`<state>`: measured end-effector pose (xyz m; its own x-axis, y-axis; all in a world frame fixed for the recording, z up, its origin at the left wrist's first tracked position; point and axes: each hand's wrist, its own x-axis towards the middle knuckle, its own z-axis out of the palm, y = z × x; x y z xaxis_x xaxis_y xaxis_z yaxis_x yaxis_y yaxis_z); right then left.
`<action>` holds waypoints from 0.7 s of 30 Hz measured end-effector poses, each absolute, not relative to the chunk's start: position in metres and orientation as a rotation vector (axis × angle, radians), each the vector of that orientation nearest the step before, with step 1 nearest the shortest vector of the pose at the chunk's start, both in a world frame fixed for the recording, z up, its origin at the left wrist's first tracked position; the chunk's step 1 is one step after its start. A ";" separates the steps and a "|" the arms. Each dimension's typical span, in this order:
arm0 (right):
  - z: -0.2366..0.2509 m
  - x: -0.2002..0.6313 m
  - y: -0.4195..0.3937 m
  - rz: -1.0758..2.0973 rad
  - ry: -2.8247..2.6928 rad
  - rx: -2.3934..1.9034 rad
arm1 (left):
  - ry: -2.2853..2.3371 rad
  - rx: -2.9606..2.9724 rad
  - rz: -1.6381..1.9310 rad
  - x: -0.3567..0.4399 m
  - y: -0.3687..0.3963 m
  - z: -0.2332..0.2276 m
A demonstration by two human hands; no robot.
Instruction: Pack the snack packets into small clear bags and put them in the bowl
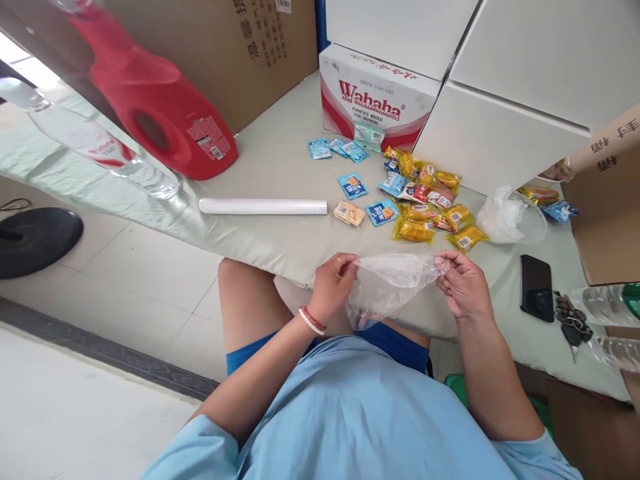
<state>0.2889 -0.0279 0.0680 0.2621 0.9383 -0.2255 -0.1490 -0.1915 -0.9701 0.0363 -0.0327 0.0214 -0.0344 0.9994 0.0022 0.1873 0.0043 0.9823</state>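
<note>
Between my hands a clear plastic bag hangs stretched by its top edge, over my lap at the table's near edge. My left hand pinches one corner of it, and my right hand grips the opposite corner. Just beyond the bag lie several small wrapped snacks: yellow packets, blue sachets and a pale wrapped biscuit. Past my right hand, a crumpled clear bag rests in a transparent bowl.
A white tube lies left of the snacks. Behind it are a red jug and a water bottle. A Wahaha carton stands at the back. On the right lie a phone, keys and more bottles.
</note>
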 end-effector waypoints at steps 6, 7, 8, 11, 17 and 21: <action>0.047 0.326 -0.049 1.181 -0.780 -1.516 | 1.352 0.690 1.329 0.020 -0.012 0.021; 0.044 0.331 -0.054 1.185 -0.838 -1.566 | 1.377 0.665 1.320 0.019 -0.011 0.019; 0.042 0.336 -0.058 1.198 -0.932 -1.630 | 1.405 0.664 1.292 0.020 -0.011 0.016; 0.043 0.356 -0.064 1.199 -1.352 -1.811 | 1.524 0.802 1.208 0.021 -0.015 0.011; 0.065 0.371 -0.041 0.732 -1.865 -1.837 | 1.678 1.819 1.257 0.026 -0.026 0.018; 0.059 0.327 -0.022 0.806 -2.165 -1.532 | 1.466 2.193 1.005 0.029 -0.028 0.014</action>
<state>0.3275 -0.0218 0.0594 -0.3423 0.9392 -0.0284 0.7288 0.2464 -0.6388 0.0292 -0.0276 0.0135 0.2271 0.8982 0.3763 0.6752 -0.4237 0.6038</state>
